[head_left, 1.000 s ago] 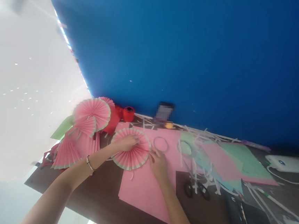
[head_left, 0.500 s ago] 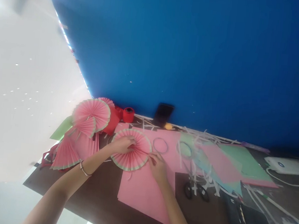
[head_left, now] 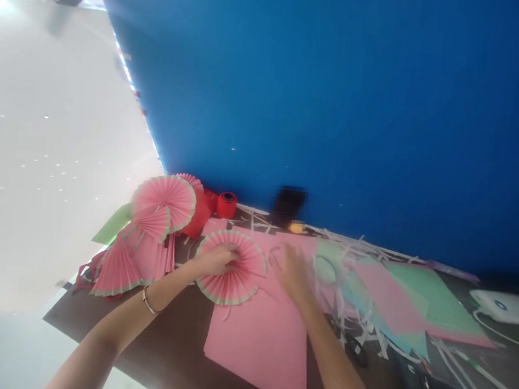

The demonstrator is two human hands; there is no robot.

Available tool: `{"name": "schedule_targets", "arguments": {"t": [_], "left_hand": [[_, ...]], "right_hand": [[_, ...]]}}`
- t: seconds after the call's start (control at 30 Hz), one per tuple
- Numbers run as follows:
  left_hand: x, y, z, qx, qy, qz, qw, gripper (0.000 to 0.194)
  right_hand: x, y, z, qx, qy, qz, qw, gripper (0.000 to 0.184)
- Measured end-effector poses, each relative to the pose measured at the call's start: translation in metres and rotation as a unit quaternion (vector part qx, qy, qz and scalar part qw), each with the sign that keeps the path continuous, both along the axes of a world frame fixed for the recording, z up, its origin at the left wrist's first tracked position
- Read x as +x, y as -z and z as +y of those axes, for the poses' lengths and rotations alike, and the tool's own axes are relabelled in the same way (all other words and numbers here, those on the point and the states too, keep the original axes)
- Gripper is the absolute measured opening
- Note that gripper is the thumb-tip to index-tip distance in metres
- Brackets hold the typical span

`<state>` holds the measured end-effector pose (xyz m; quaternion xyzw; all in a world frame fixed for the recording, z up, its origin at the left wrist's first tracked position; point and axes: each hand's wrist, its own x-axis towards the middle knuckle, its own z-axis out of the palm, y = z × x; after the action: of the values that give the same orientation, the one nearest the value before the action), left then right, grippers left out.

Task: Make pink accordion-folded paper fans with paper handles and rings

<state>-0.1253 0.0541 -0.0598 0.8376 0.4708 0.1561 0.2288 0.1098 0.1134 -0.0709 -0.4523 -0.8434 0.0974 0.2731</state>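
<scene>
A round pleated paper fan, pink with a pale green rim, lies on sheets of pink paper. My left hand, with a bracelet at the wrist, grips the fan's centre; its fingertips are partly hidden among the folds. To the right of the fan, a gap shows along its pleats near the rim. My right hand is off the fan, blurred by motion, thumb and fingers apart over the pink paper. Beside its thumb a thin ring is partly covered. Another ring lies to the right.
Finished pleated fans are piled at the left, near a red tape roll. Scissors lie partly behind my right forearm among white paper strips. Coloured sheets and a white device are on the right. A blue wall rises behind.
My right hand has let go of the fan's right edge and moved up and right, over the ring. My left hand stays on the fan's centre. The view has shifted slightly.
</scene>
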Motion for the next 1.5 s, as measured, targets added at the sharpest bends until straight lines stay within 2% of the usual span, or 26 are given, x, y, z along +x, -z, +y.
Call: {"name": "schedule_targets", "arguments": {"t": [0.17, 0.27, 0.37, 0.43, 0.57, 0.67, 0.9, 1.2, 1.5], "left_hand": [[-0.001, 0.000, 0.001, -0.002, 0.006, -0.029, 1.000, 0.016], [-0.004, 0.000, 0.001, -0.001, 0.019, -0.052, 0.998, 0.016], [-0.008, 0.000, 0.000, -0.003, 0.025, -0.066, 0.997, 0.017], [-0.009, 0.000, 0.000, -0.005, 0.029, -0.077, 0.997, 0.018], [-0.008, -0.001, 0.000, -0.004, 0.029, -0.095, 0.995, 0.016], [-0.006, -0.003, -0.001, -0.002, 0.026, -0.090, 0.996, 0.015], [-0.007, -0.004, -0.004, -0.026, 0.011, -0.076, 0.997, 0.021], [-0.006, -0.008, -0.003, -0.026, 0.028, -0.085, 0.996, 0.017], [-0.005, -0.001, 0.001, -0.035, 0.042, -0.109, 0.993, 0.011]], "right_hand": [[-0.007, -0.023, 0.071, 0.123, 0.020, -0.132, 0.983, 0.037], [-0.007, -0.025, 0.084, 0.144, 0.016, -0.154, 0.977, 0.036], [-0.009, -0.021, 0.066, 0.129, -0.011, -0.107, 0.986, 0.032], [-0.013, -0.016, 0.041, 0.079, -0.074, -0.056, 0.993, 0.029], [-0.025, -0.003, -0.013, 0.033, -0.163, -0.059, 0.984, 0.021], [-0.033, 0.006, -0.033, -0.020, -0.181, -0.036, 0.983, 0.021], [-0.041, 0.016, -0.037, -0.037, -0.174, -0.033, 0.984, 0.024], [-0.047, 0.020, -0.048, -0.088, -0.152, -0.070, 0.982, 0.025], [-0.052, 0.010, -0.056, -0.162, -0.118, -0.067, 0.977, 0.027]]}}
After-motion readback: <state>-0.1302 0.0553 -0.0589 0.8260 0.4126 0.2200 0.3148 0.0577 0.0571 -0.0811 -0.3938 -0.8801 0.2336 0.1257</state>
